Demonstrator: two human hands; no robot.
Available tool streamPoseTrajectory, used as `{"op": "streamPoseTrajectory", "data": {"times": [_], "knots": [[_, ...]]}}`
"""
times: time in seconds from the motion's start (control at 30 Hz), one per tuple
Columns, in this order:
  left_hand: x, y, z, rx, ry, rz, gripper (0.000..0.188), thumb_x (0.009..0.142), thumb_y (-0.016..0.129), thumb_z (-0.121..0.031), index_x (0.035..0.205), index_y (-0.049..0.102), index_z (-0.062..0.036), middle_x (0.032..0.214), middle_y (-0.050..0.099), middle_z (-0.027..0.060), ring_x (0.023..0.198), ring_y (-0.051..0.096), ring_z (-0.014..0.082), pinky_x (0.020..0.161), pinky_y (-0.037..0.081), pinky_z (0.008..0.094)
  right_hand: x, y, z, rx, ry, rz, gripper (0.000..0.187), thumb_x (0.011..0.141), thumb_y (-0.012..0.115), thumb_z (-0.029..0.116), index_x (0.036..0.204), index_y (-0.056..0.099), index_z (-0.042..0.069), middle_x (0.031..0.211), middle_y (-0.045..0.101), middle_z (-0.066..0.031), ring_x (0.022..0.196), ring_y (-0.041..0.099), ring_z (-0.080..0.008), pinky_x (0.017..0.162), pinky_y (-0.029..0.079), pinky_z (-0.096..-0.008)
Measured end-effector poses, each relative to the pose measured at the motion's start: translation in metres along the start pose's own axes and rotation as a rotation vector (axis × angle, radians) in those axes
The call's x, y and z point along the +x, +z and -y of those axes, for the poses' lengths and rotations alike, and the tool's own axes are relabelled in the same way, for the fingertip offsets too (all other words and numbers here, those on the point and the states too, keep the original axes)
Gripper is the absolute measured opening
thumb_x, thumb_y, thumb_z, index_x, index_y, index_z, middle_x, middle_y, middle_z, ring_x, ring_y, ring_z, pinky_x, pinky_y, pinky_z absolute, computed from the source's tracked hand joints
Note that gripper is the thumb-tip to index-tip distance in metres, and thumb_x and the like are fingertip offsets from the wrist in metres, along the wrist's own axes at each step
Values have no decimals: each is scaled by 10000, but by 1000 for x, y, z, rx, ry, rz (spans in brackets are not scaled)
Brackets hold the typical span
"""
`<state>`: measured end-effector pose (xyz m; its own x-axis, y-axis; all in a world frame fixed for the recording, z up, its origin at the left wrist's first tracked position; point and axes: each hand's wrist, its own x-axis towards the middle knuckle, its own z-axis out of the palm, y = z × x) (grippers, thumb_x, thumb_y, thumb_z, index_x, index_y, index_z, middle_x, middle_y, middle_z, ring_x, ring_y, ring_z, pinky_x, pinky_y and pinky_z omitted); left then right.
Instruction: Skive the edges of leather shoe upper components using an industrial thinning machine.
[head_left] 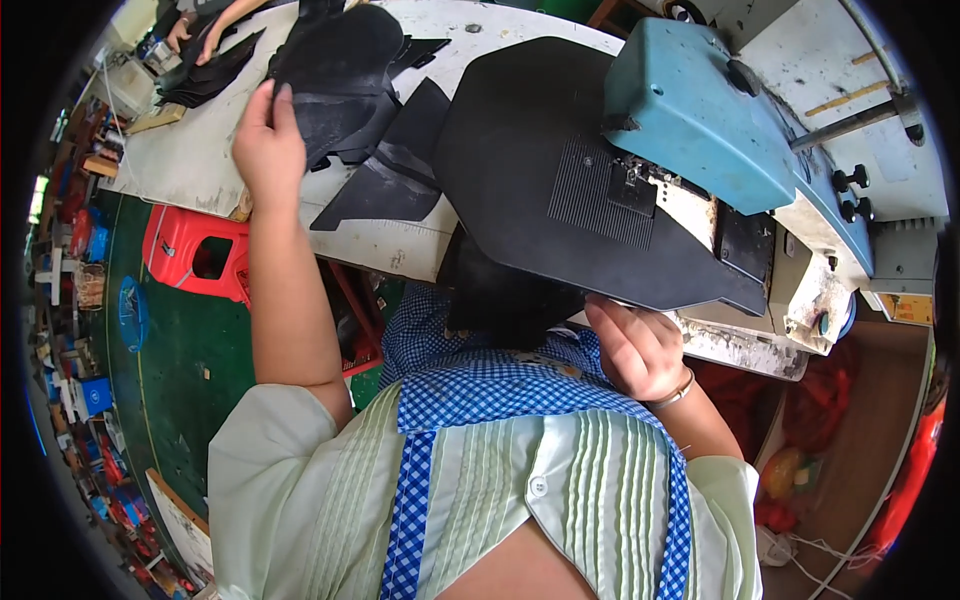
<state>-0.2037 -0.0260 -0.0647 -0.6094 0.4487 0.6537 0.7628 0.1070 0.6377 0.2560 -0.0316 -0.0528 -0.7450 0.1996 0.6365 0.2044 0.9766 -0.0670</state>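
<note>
At the upper left my left hand [270, 145] is closed, with thumb and forefinger pinching the edge of a black leather-like piece [345, 50] on a loose pile. My right hand [637, 350] is half curled at the front edge of a wide black plate [510, 150], its fingertips partly hidden there. I cannot make out what it holds. Dark material [510, 290] hangs below that edge over my lap, near the right fingertips. Between the pile and the plate lies a flat black cut piece [390, 165]. A blue-green sewing machine head [700, 110] stands over the plate's ribbed patch [600, 195].
Another person's hands [205, 40] rest by more black pieces [210, 75] at the far left of the white table [165, 165]. A red plastic stool [195, 250] stands on the green floor below. A metal rod [845, 127] sticks out at the machine's right.
</note>
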Motion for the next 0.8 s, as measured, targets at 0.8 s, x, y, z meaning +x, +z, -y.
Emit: {"op": "streamPoseTrajectory", "data": {"times": [0.8], "knots": [[-49, -60, -159, -634, -54, 1407, 402, 1053, 524, -218, 1357, 551, 44, 1260, 603, 102, 1154, 592, 195, 1015, 420, 312, 60, -22, -5, -101, 172, 157, 276, 817, 620, 156, 1077, 669, 81, 1275, 654, -204, 1209, 630, -367, 932, 532, -433]]}}
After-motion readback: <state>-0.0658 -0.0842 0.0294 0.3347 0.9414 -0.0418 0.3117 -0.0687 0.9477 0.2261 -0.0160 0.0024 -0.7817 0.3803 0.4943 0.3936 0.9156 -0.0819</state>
